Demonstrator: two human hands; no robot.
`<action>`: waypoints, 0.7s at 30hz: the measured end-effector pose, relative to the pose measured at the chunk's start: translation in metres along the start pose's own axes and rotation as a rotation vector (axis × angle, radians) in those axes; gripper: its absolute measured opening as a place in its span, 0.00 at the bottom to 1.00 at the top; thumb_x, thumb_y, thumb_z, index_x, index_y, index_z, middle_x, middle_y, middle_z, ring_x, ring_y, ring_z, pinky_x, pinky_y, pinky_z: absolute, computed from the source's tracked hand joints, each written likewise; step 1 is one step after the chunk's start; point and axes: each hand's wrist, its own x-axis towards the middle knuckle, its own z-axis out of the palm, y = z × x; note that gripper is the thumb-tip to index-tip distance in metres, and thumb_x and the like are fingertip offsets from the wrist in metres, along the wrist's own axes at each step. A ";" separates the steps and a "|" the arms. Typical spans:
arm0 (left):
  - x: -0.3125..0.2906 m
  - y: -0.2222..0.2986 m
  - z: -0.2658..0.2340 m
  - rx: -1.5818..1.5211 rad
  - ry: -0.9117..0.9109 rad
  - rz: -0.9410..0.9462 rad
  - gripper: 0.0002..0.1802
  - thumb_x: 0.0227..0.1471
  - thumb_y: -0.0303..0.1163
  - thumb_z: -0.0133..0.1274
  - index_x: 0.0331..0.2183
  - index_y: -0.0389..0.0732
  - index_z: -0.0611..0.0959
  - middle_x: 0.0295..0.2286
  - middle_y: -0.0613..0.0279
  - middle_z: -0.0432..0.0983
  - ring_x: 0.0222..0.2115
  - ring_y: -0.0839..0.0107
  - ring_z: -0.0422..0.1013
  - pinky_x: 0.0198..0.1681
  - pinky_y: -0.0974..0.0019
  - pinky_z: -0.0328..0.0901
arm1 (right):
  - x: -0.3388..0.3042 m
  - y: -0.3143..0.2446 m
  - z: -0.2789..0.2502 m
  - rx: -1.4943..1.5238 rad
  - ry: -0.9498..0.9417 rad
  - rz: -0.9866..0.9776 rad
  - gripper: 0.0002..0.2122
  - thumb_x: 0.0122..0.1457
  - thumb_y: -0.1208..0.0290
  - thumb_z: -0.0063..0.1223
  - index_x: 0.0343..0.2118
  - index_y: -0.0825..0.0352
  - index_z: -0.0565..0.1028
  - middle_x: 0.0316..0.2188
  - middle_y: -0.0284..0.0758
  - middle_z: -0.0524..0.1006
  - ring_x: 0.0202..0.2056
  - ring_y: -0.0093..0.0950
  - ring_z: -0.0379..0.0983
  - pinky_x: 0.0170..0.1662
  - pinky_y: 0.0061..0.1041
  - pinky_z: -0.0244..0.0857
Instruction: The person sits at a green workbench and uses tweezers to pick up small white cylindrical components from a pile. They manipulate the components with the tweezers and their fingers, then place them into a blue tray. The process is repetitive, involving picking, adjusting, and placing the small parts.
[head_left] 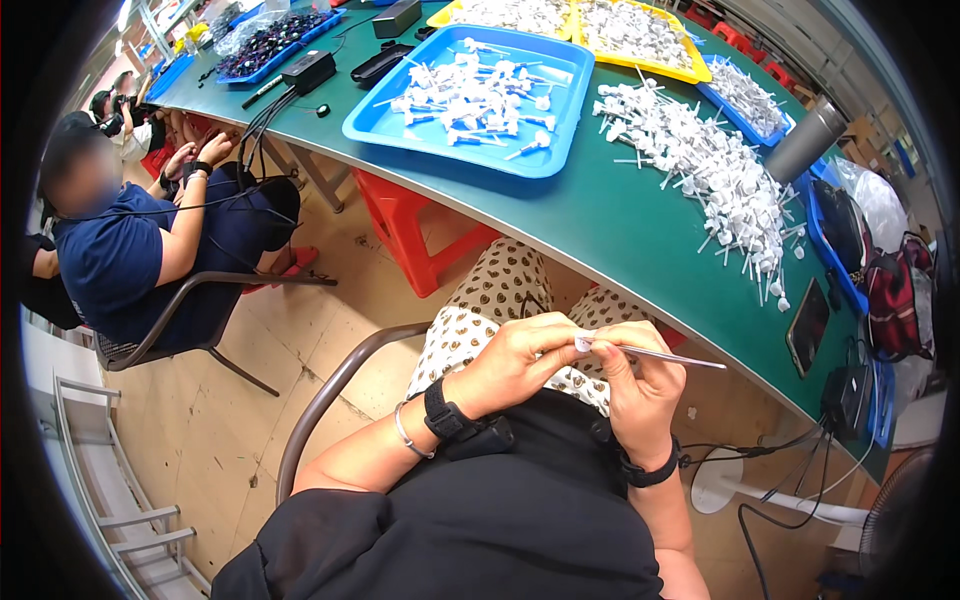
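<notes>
Above my lap, my left hand [510,362] pinches a small white plastic piece [582,344] between thumb and fingertips. My right hand [645,385] is closed around a thin, flat metal tool [695,360]; its far end sticks out to the right. The tool's other end meets the white piece, or lies right beside it; the fingertips hide the exact contact. On the green table, a blue tray [575,125] holds loose white plastic parts with thin stems. A large heap of similar white parts [725,175] lies to its right.
Yellow trays [690,72] of white parts stand at the back. A grey bottle [805,140], a phone [808,325] and a black box with cables [848,392] are on the right. A red stool [400,235] stands under the table. Another person [130,230] sits at left.
</notes>
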 end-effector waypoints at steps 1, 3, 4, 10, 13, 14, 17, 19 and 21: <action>0.000 0.000 0.000 0.003 -0.005 -0.016 0.08 0.57 0.24 0.56 0.40 0.35 0.83 0.33 0.58 0.79 0.32 0.68 0.76 0.34 0.68 0.70 | -0.002 0.001 0.001 0.021 0.013 0.036 0.03 0.58 0.79 0.60 0.34 0.70 0.80 0.30 0.36 0.80 0.29 0.25 0.75 0.32 0.23 0.69; -0.001 -0.001 0.000 0.000 -0.009 -0.011 0.08 0.57 0.24 0.56 0.40 0.35 0.83 0.32 0.58 0.79 0.31 0.68 0.76 0.34 0.69 0.70 | -0.005 0.003 0.003 0.147 0.053 0.127 0.03 0.59 0.79 0.59 0.35 0.71 0.80 0.31 0.35 0.80 0.30 0.23 0.75 0.33 0.22 0.69; -0.001 -0.002 0.000 -0.001 -0.010 -0.008 0.08 0.57 0.24 0.56 0.40 0.35 0.83 0.32 0.58 0.79 0.31 0.69 0.76 0.33 0.69 0.70 | -0.006 0.003 0.005 0.210 0.073 0.173 0.03 0.60 0.79 0.58 0.36 0.72 0.80 0.32 0.35 0.80 0.30 0.22 0.75 0.33 0.21 0.69; -0.001 -0.002 0.000 -0.015 0.015 0.010 0.08 0.57 0.23 0.56 0.40 0.34 0.83 0.33 0.57 0.79 0.32 0.67 0.77 0.34 0.69 0.71 | -0.004 -0.003 0.004 0.346 0.088 0.283 0.04 0.60 0.79 0.58 0.37 0.73 0.79 0.34 0.34 0.79 0.32 0.20 0.74 0.36 0.19 0.69; -0.001 0.000 -0.002 0.012 -0.007 -0.014 0.08 0.57 0.23 0.56 0.40 0.34 0.82 0.33 0.57 0.79 0.33 0.66 0.77 0.35 0.69 0.71 | -0.006 0.000 0.003 0.270 0.071 0.255 0.04 0.60 0.79 0.59 0.36 0.73 0.79 0.33 0.34 0.79 0.32 0.20 0.73 0.35 0.19 0.68; -0.001 -0.001 -0.001 0.007 0.008 0.004 0.09 0.56 0.23 0.57 0.40 0.35 0.82 0.33 0.57 0.78 0.33 0.66 0.76 0.35 0.68 0.70 | -0.006 0.002 0.003 0.255 0.060 0.243 0.04 0.60 0.78 0.59 0.36 0.72 0.79 0.33 0.34 0.79 0.31 0.20 0.73 0.35 0.19 0.67; -0.001 -0.003 0.002 -0.006 0.032 0.036 0.09 0.55 0.22 0.57 0.40 0.37 0.82 0.31 0.58 0.77 0.31 0.64 0.75 0.33 0.66 0.69 | -0.006 0.004 0.002 0.220 0.042 0.205 0.04 0.59 0.78 0.60 0.35 0.72 0.79 0.32 0.33 0.78 0.30 0.19 0.72 0.34 0.18 0.67; 0.000 -0.002 0.001 -0.017 0.026 0.031 0.09 0.55 0.23 0.57 0.40 0.37 0.82 0.31 0.58 0.77 0.31 0.64 0.75 0.33 0.65 0.69 | -0.006 0.005 0.003 0.204 0.050 0.177 0.03 0.59 0.78 0.60 0.35 0.72 0.79 0.31 0.33 0.78 0.30 0.19 0.71 0.34 0.19 0.67; 0.000 -0.002 0.001 -0.006 0.027 0.032 0.09 0.55 0.23 0.57 0.40 0.37 0.82 0.31 0.58 0.77 0.31 0.64 0.75 0.33 0.65 0.69 | -0.006 0.004 0.004 0.216 0.062 0.196 0.03 0.59 0.79 0.59 0.35 0.72 0.79 0.30 0.33 0.78 0.30 0.20 0.71 0.34 0.19 0.67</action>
